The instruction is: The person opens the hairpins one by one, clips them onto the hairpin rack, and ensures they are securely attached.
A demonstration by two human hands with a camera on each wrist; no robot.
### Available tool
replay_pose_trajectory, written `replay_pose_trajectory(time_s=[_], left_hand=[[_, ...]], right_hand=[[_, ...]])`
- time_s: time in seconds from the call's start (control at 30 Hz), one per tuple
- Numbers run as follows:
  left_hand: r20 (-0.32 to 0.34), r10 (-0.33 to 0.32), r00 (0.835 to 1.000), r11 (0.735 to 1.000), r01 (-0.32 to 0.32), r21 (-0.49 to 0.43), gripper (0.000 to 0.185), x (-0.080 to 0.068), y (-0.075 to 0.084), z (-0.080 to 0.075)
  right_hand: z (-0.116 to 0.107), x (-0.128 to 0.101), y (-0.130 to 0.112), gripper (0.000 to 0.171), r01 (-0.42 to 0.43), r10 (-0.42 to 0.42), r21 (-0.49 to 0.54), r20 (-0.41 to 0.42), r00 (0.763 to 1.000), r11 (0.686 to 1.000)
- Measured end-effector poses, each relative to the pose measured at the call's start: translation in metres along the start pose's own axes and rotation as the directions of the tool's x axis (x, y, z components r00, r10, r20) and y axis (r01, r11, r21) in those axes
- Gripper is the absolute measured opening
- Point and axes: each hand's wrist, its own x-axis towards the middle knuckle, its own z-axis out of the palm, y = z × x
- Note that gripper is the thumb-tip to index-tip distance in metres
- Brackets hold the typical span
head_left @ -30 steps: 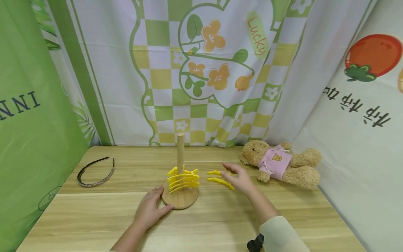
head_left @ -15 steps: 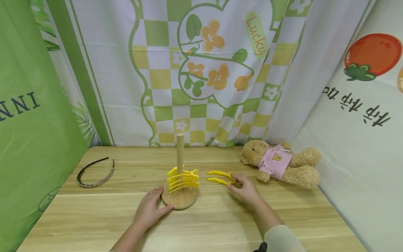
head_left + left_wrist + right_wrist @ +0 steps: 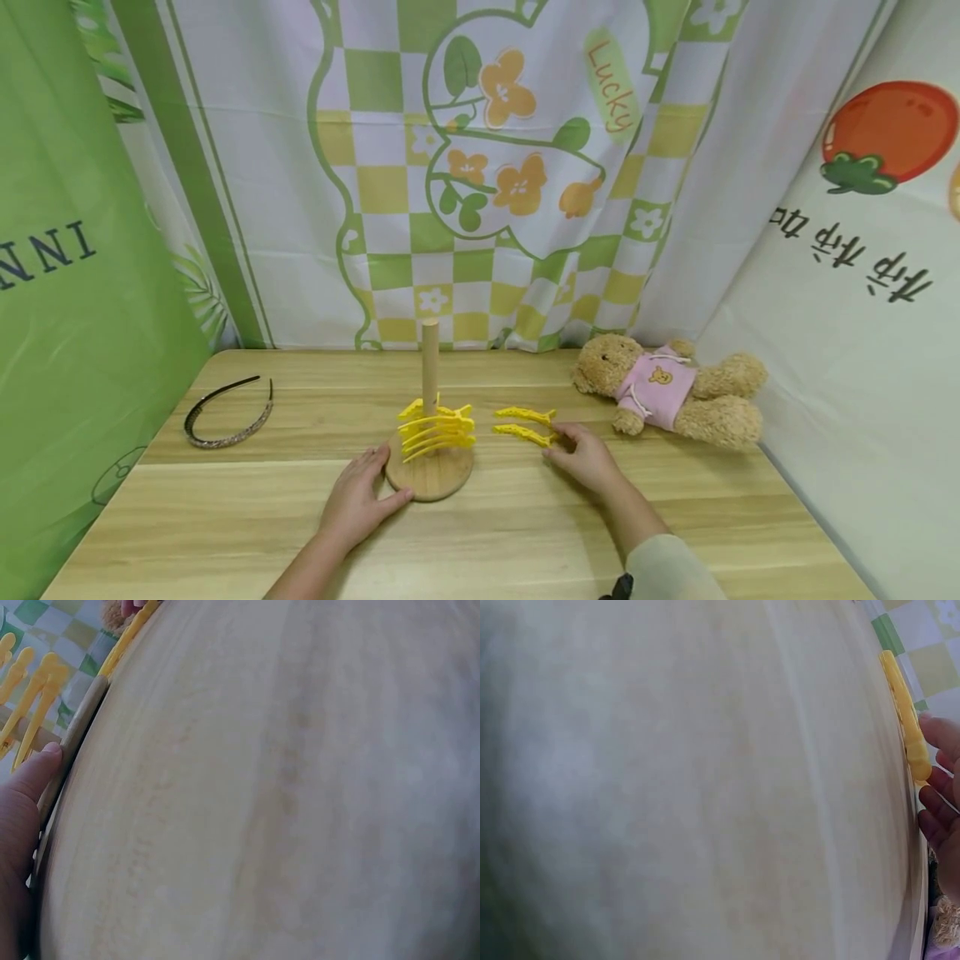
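A wooden peg stand (image 3: 429, 479) holds several yellow hair clips (image 3: 437, 431) stacked on its post. My left hand (image 3: 358, 500) lies flat on the table against the stand's round base, thumb (image 3: 39, 771) along the rim (image 3: 81, 729). Two loose yellow clips lie right of the stand, one farther back (image 3: 525, 413) and one nearer (image 3: 521, 432). My right hand (image 3: 587, 455) pinches the nearer clip (image 3: 904, 712) by its right end, with fingertips (image 3: 933, 804) on both sides of it. That clip still lies on the wood.
A brown teddy bear (image 3: 667, 390) in a pink shirt lies at the back right. A dark headband (image 3: 228, 410) lies at the back left. Printed curtains close in the table (image 3: 225, 517) behind and on both sides.
My right hand came down from above the loose clips and drew back to the nearer clip's right end, closing its fingers there. The left hand and the stand stayed still.
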Motion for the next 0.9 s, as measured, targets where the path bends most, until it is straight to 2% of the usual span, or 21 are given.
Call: replay_pose_trajectory(time_s=[0.3,0.57,0.9], left_hand=[[-0.007,-0.002,1.000,1.000,0.002,0.002,0.083,0.0013,0.0008,0.0010],[0.003,-0.003,1.000,1.000,0.003,-0.010,0.084,-0.0002,0.0000,0.0008],[-0.034,0.027,0.999,1.000,-0.027,0.003,0.082,-0.0003,-0.0005,0.0016]], right_hand=[[-0.0003,0.0000,0.0018,0.040,0.017,-0.017,-0.024,0.006,1.000,1.000],[-0.0012,0.0014,0.0032,0.040,0.040,-0.039,-0.060,0.014,0.999,0.997],[-0.0034,-0.0009,-0.0035,0.043,0.052,-0.048,-0.087,0.043,0.998,0.995]])
